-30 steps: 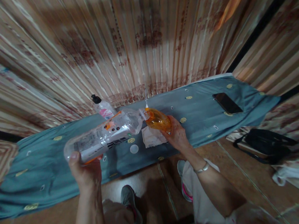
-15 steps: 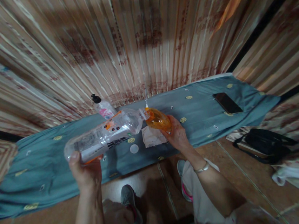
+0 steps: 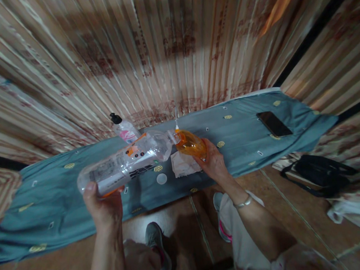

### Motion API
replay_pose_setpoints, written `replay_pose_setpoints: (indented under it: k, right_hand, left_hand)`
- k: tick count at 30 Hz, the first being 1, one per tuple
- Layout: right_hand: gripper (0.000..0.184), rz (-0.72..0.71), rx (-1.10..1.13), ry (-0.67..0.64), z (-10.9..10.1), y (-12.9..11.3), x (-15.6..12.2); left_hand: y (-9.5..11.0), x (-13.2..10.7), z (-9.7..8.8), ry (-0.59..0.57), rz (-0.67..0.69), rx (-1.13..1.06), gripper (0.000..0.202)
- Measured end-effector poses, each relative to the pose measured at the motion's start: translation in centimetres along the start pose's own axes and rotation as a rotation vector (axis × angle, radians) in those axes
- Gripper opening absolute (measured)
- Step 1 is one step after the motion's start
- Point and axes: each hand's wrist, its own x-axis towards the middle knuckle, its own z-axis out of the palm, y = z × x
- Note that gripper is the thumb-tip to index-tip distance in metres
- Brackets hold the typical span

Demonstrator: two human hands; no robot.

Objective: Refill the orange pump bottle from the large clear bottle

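Note:
My left hand (image 3: 105, 203) is wrapped round the base of a large clear plastic bottle (image 3: 122, 168) with an orange and white label. The bottle lies nearly on its side in the air, its mouth toward the right. My right hand (image 3: 212, 159) grips a small transparent orange bottle (image 3: 189, 144), tilted with its neck up and to the left. The two necks meet or overlap; whether they touch I cannot tell. Below them a crumpled pale cloth or paper (image 3: 186, 166) and a round whitish disc, perhaps a cap (image 3: 161, 178), lie on the green cloth (image 3: 61, 197).
Behind the large bottle stands a clear pump bottle (image 3: 126, 130) with a black top. A dark phone (image 3: 274, 123) rests on the cloth at the right. On the tiled floor sits a black bag (image 3: 322, 174). A striped curtain (image 3: 171, 46) hangs along the back.

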Motion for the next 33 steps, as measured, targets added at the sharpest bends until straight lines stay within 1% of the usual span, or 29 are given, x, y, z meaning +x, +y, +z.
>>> replay_pose_setpoints:
  k: [4,7,11,16,22,27,33]
  right_hand:
    - [0.065,0.005,0.000,-0.006,0.02,0.09,-0.01]
    - [0.066,0.008,0.000,-0.013,0.02,0.19,-0.04]
    - [0.066,0.005,0.005,-0.009,0.02,0.18,-0.02]
    - [0.064,0.015,0.009,-0.007,-0.04,0.02,0.03]
    - [0.064,0.012,0.019,-0.008,-0.08,-0.05,0.07]
    - [0.064,0.024,0.018,-0.007,-0.05,-0.12,0.06]
    - [0.065,0.015,0.003,-0.006,0.03,-0.04,-0.02]
  left_hand:
    - [-0.08,-0.06,-0.01,0.003,-0.006,0.003,0.042]
    - [-0.06,-0.15,-0.13,-0.019,0.004,0.011,0.041]
    - [-0.08,-0.21,-0.46,-0.040,-0.023,0.015,0.035]
    - [0.03,-0.24,-0.43,-0.069,-0.008,0.026,0.032]
    - [0.05,-0.31,-0.35,-0.041,-0.026,0.039,0.033]
    - [0.01,-0.35,-0.42,-0.052,-0.017,0.048,0.033]
    - [0.18,-0.48,-0.08,-0.044,-0.011,0.050,0.031]
